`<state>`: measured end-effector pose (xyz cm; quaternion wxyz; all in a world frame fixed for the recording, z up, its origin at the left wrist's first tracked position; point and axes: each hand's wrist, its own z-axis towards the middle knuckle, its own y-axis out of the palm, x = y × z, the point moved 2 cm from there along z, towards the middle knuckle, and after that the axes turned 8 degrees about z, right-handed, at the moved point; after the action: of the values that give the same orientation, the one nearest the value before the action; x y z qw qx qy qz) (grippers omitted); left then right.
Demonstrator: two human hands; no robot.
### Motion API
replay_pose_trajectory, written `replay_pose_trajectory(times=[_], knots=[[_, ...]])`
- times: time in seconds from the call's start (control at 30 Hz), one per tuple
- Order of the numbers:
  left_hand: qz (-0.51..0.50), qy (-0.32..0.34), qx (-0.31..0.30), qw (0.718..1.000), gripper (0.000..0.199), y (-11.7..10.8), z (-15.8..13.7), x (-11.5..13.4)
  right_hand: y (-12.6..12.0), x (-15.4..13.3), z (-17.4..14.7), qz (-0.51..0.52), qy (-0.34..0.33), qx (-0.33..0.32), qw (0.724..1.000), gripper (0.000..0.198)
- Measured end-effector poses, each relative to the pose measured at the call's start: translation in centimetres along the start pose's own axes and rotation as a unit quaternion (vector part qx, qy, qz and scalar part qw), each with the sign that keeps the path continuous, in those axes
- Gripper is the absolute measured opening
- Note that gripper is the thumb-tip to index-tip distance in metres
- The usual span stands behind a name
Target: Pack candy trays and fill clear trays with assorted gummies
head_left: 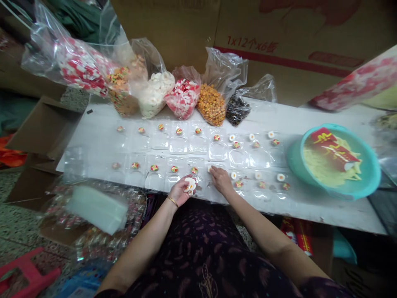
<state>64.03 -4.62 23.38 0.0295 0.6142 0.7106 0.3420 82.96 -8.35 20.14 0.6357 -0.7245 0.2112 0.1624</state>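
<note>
My left hand (182, 190) is cupped around several small white pieces with orange centres, toy fried eggs (190, 186), at the table's near edge. Just to its right, my right hand (221, 179) reaches down to a clear plastic tray in the front row, its fingertips pinched on one white toy egg (210, 169). Two rows of clear trays (178, 145) run along the table. Most hold a small round toy pizza (194, 170) in red, yellow and green. The trays toward the right also hold a toy egg (233, 176) each.
Behind the trays stand open plastic bags of white pieces (155, 93), red-and-white pieces (183, 97) and orange pieces (211, 103). A turquoise basin (333, 161) with toy fries sits at the right. Clear packaging (96, 209) and a cardboard box (46, 128) are at the left.
</note>
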Motion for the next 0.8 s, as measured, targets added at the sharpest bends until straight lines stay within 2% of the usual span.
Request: replay_pose_trajectory(times=[0.07, 0.13, 0.27, 0.33, 0.43, 0.47, 0.5, 0.53, 0.57, 0.63, 0.7, 0.73, 0.8], knots=[[0.031, 0.013, -0.001, 0.999, 0.033, 0.0, 0.2, 0.2, -0.7, -0.6, 0.1, 0.099, 0.023, 0.061, 0.993, 0.028], [0.069, 0.024, 0.005, 0.997, 0.032, 0.0, 0.6, 0.2, -1.1, -1.7, 0.6, 0.222, 0.039, 0.080, 0.971, 0.026], [0.150, 0.046, 0.018, 0.987, 0.035, -0.1, 1.1, -0.3, -0.5, -4.8, 2.3, 0.402, 0.035, -0.045, 0.914, 0.020], [0.161, 0.070, 0.039, 0.984, 0.039, -0.4, 1.2, -0.6, 0.4, -5.6, 2.8, 0.463, 0.084, -0.092, 0.878, 0.019], [0.165, 0.122, 0.060, 0.977, 0.044, -1.2, 1.2, -0.9, 2.1, -6.2, 2.4, 0.545, 0.194, -0.143, 0.803, 0.026], [0.170, 0.135, 0.061, 0.974, 0.044, -1.5, 1.1, -0.9, 2.6, -6.3, 2.2, 0.556, 0.217, -0.154, 0.787, 0.026], [0.175, 0.144, 0.066, 0.972, 0.044, -1.8, 1.1, -0.9, 2.9, -6.5, 2.1, 0.555, 0.229, -0.157, 0.784, 0.024], [0.176, 0.149, 0.078, 0.970, 0.044, -2.1, 1.0, -0.8, 3.0, -6.6, 2.1, 0.543, 0.231, -0.146, 0.794, 0.022], [0.173, 0.149, 0.094, 0.969, 0.044, -2.4, 0.9, -0.7, 2.9, -6.7, 2.3, 0.517, 0.224, -0.122, 0.817, 0.020], [0.152, 0.128, 0.132, 0.971, 0.046, -3.0, 0.5, -0.4, 2.3, -7.0, 3.4, 0.415, 0.186, -0.043, 0.890, 0.014], [0.119, 0.090, 0.152, 0.977, 0.043, -3.6, 0.0, -0.2, 1.7, -7.3, 4.9, 0.251, 0.125, 0.032, 0.959, 0.010], [0.101, 0.075, 0.153, 0.980, 0.039, -3.9, -0.3, 0.0, 1.5, -7.5, 5.7, 0.162, 0.093, 0.048, 0.981, 0.011], [0.064, 0.059, 0.144, 0.986, 0.032, -4.4, -1.0, 0.3, 1.9, -7.9, 7.1, 0.008, 0.037, 0.025, 0.999, 0.018]])
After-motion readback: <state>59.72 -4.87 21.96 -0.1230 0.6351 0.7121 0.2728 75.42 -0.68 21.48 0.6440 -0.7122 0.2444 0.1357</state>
